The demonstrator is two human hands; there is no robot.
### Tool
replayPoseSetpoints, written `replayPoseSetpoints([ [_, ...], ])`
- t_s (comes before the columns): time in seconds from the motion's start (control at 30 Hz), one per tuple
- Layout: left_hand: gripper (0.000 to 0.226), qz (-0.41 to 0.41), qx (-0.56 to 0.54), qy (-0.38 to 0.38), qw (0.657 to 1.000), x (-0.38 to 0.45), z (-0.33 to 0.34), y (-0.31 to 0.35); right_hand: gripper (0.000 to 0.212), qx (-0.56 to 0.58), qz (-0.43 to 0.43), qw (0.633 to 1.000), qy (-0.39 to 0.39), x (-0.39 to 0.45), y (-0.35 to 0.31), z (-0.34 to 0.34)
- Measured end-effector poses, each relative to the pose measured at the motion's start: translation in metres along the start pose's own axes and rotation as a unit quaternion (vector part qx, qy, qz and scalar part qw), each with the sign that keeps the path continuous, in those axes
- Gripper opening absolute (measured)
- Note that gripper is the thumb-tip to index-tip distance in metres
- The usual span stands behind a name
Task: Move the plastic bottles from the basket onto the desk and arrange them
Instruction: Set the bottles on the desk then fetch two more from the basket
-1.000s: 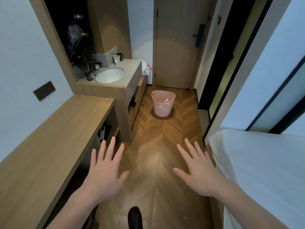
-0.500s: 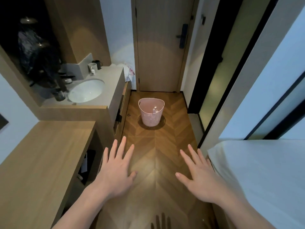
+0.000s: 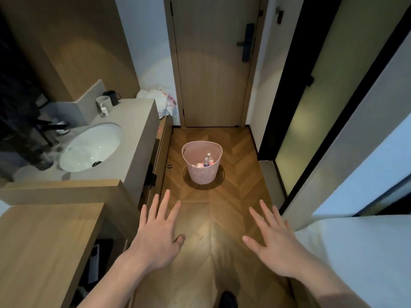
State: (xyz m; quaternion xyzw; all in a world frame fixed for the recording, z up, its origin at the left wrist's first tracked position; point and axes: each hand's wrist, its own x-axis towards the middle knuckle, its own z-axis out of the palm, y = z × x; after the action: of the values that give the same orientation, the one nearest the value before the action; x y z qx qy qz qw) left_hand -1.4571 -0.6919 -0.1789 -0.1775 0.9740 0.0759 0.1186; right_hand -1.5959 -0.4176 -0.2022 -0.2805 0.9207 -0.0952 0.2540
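Above the wooden floor [image 3: 213, 218], both hands, left [image 3: 156, 238] and right [image 3: 275, 247], spread flat, holding nothing.

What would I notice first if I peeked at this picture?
Two open hands, left hand and right hand, spread out in front above the wooden floor. Past them, a pink basket stands on the floor before the door, with plastic bottles inside.

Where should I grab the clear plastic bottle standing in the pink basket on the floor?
Probably the neck of the clear plastic bottle, just below its cap, reaching straight down from above. It stands upright, and the tall walls of the pink basket block its sides.
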Motion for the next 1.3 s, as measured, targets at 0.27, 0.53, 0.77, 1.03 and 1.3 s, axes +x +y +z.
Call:
replayPoseSetpoints([
  [0.27, 0.087, -0.057, -0.025, -0.002, 0.998, 0.121, -0.038, -0.005, 0.083, -0.026, -0.046, 0.998, -0.019, 0.142, 0.01, -0.093],
  [0.53, 0.087, -0.074, -0.044, -0.022, 0.996, 0.271, -0.048, -0.052, 0.084, -0.082, -0.036, 0.995, -0.035, 0.302, -0.012, -0.138],
  [0.77, 0.086, -0.053, -0.063, -0.066, 0.994, 0.421, -0.066, -0.092, 0.086, -0.006, 0.026, 0.997, -0.072, 0.435, -0.012, -0.169],
  [1.03, 0.083, -0.019, -0.062, -0.083, 0.994, 0.569, -0.099, -0.106, 0.083, 0.068, 0.053, 0.994, -0.067, 0.548, 0.0, -0.212],
  [1.3, 0.081, -0.061, -0.093, -0.13, 0.985, 0.727, -0.081, -0.103, 0.082, 0.068, 0.029, 0.992, -0.106, 0.714, 0.033, -0.252],
])
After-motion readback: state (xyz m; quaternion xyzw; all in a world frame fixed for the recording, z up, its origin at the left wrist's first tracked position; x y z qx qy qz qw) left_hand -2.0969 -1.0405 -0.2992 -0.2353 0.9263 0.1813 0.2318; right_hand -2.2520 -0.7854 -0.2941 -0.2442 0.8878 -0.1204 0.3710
